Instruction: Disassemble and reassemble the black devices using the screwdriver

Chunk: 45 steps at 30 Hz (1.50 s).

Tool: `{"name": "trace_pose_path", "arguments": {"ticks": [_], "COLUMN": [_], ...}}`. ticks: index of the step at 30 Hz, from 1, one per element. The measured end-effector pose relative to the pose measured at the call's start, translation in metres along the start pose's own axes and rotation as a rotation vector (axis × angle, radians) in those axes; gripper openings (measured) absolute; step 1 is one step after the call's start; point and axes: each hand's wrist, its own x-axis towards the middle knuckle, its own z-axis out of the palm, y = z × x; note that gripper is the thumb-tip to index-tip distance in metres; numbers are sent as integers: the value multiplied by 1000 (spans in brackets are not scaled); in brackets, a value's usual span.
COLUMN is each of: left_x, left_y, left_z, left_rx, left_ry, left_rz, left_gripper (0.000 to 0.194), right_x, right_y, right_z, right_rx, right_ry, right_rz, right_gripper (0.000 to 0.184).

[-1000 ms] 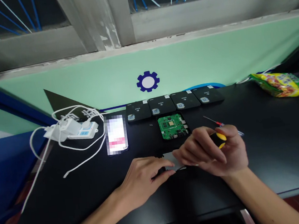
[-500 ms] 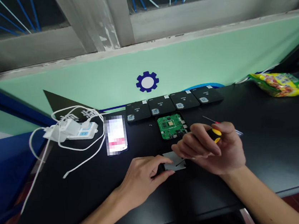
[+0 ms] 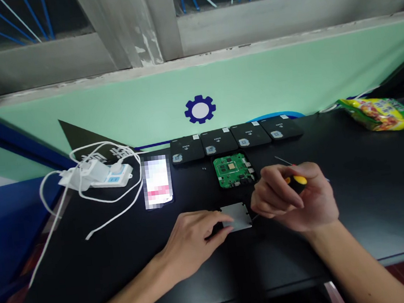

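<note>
My left hand [image 3: 192,237] rests on the table, its thumb and fingers closed on the left edge of a flat grey metal plate [image 3: 240,216] with small dark notches near its corners. My right hand [image 3: 301,203] is wrapped round a screwdriver [image 3: 296,182] with a yellow and black handle. The thin dark shaft pokes out by the plate's right edge; whether its tip touches anything is hard to make out. Beyond the plate sits a green circuit board [image 3: 229,170] in an open black case, with ports along its right side.
Several black boxes [image 3: 219,141] with stickers stand in a row at the back. To the left are a lit phone [image 3: 157,182] and a white power strip [image 3: 113,177] with looped cables. A second screwdriver [image 3: 285,161] lies behind my right hand; a snack bag [image 3: 383,114] is far right.
My right hand first drew the screwdriver back towards me, uncovering the plate, then shifted right; the shaft now lies at the plate's right edge. My left hand has stayed on the plate.
</note>
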Motion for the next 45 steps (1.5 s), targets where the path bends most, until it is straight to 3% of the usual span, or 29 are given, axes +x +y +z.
{"name": "trace_pose_path", "arguments": {"ticks": [7, 21, 30, 39, 45], "left_x": [-1, -1, -2, -3, -1], "left_y": [1, 0, -1, 0, 1], "left_z": [1, 1, 3, 4, 0], "left_rx": [11, 21, 8, -20, -58], "left_ry": [3, 25, 25, -24, -59], "left_rz": [11, 6, 25, 62, 42], "left_gripper": [15, 19, 15, 14, 16], "right_x": [3, 3, 2, 11, 9], "right_y": [5, 5, 4, 13, 13], "right_z": [5, 8, 1, 17, 15], "right_rx": [-31, -107, 50, 49, 90], "right_ry": [-23, -23, -56, 24, 75], "right_rz": [68, 69, 21, -33, -68], "right_gripper": [48, 47, 56, 64, 57]}}
